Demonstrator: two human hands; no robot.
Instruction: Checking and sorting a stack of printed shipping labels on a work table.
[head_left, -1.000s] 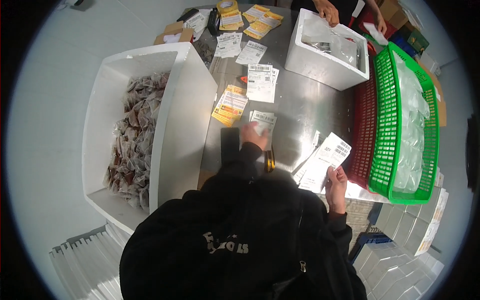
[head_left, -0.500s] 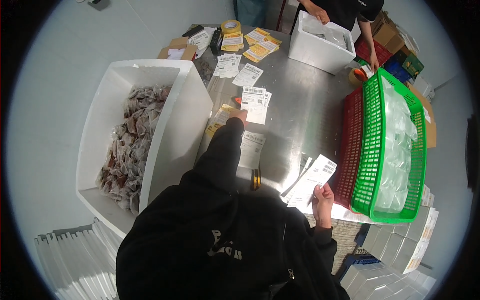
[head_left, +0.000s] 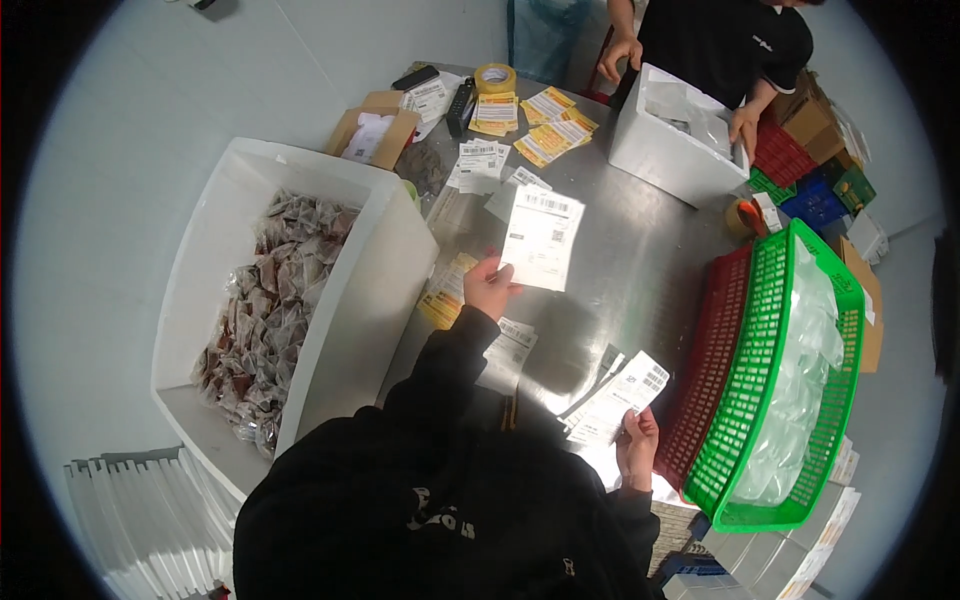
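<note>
My left hand pinches the lower left corner of a white shipping label, lifted over the steel table. A printed slip is gripped between thumb and fingers of my right hand, near the table's front edge; more paper shows behind it. Below my left hand lies another white label, partly covered by my sleeve. Yellow printed cards rest just left of that hand. Farther off lie more white labels.
At left stands a large white foam box of bagged brown pieces. Rightward, a green basket of clear bags leans over a red basket. Across the table, a co-worker's hands touch a foam box. A tape roll sits far back.
My left hand has picked the label up off the table and raised it. My right hand keeps its slip. The co-worker's hand has moved from beside the green basket to the foam box.
</note>
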